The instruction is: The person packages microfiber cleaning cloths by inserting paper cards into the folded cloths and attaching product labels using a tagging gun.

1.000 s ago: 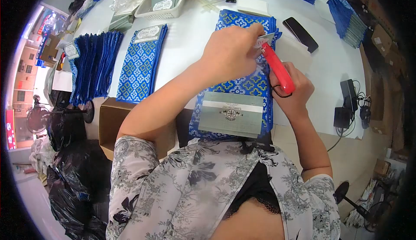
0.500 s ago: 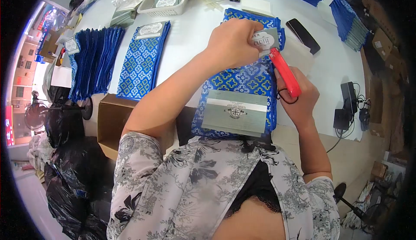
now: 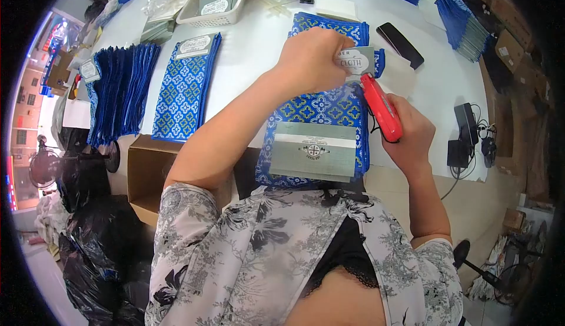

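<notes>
My left hand (image 3: pixel 315 61) is closed, pinching a grey label card (image 3: pixel 359 61) printed with "CLOTH" at the edge of a folded blue patterned cloth (image 3: pixel 332 25). In my right hand (image 3: pixel 415 128) is a red hand stapler (image 3: pixel 382 111), its front end right at the lower edge of the card. Whether its jaws are around the card I cannot tell. Beneath both hands lies a stack of blue patterned cloths (image 3: pixel 318 111), with several grey cards (image 3: pixel 312 164) on its near end. My left fingers hide part of the held cloth.
To the left are a labelled folded cloth (image 3: pixel 181 93) and a row of standing cloths (image 3: pixel 123 90). A white basket (image 3: pixel 209 18) of cards stands behind. A black phone (image 3: pixel 401 46) and power adapters (image 3: pixel 465 128) lie rightward; a cardboard box (image 3: pixel 147 181) sits below the table edge.
The whole view has shifted slightly to the left. My left hand keeps its hold on the card and cloth, and the red stapler stays at the card's edge with its angle slightly changed.
</notes>
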### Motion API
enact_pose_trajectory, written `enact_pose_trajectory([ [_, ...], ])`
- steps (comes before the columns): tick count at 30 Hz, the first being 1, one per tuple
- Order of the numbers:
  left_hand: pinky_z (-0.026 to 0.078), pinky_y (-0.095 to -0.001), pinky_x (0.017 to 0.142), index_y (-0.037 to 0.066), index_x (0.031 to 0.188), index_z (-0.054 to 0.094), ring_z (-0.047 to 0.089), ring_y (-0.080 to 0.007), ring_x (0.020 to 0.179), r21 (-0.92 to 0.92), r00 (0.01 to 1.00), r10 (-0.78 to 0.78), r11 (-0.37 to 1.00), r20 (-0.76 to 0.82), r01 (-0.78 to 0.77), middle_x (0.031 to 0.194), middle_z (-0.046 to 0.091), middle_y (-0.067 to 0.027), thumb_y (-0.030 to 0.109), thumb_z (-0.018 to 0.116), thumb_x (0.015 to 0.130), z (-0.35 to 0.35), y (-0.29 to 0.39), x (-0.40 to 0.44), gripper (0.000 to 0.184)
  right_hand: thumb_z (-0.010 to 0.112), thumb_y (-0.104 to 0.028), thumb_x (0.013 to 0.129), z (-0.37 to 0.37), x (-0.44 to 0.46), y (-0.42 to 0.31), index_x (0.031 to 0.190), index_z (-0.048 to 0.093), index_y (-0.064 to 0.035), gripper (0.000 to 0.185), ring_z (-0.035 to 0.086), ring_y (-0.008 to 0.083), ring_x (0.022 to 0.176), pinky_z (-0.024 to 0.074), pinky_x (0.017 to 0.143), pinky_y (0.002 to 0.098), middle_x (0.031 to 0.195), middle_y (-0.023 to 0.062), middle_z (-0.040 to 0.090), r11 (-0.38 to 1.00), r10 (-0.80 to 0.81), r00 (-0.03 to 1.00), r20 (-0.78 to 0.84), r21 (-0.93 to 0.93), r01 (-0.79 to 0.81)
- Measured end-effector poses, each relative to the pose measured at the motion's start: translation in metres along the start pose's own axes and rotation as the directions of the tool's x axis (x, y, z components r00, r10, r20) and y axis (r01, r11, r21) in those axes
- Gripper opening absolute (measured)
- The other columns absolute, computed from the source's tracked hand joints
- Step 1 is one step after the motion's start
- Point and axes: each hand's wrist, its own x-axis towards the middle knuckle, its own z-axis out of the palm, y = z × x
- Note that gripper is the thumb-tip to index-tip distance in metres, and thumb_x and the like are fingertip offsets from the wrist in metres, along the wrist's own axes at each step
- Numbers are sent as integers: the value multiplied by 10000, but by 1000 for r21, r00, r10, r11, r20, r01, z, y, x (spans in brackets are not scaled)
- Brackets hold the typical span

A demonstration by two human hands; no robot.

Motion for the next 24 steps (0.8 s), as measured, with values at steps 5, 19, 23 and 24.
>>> enact_pose_trajectory([
  [5,552,-411,776,179,1076,743,689,-333,864,-6,1000,18,1000,4,-18,900,716,-150,144,691,680,4,-3,2,401,768,-103,689,0,-1,-8,1046,627,-104,384,661,277,713,493,587,366,836,81,668,999,-15,999,-29,-30,14],
  [19,529,-436,798,125,1114,706,671,-343,929,-120,999,-33,992,-27,29,960,707,-168,190,673,761,-8,-31,1,361,628,-212,842,-5,-18,52,1132,606,-102,311,680,340,841,520,703,444,967,129,681,805,572,818,58,-232,-547],
  [23,524,-436,807,123,1156,684,670,-348,926,-124,998,69,990,-2,-68,950,708,-171,168,665,796,-18,-25,-14,364,613,-300,867,24,-42,124,1179,597,-110,366,675,363,898,519,755,472,1020,153,674,709,644,761,83,-438,-552],
  [24,526,-438,796,117,1127,696,671,-356,912,-126,997,67,990,-30,-71,921,708,-175,162,670,801,-20,-22,-18,330,603,-336,872,25,-43,128,1201,590,-113,397,673,372,913,517,776,483,1036,162,671,674,687,716,120,-474,-567],
])
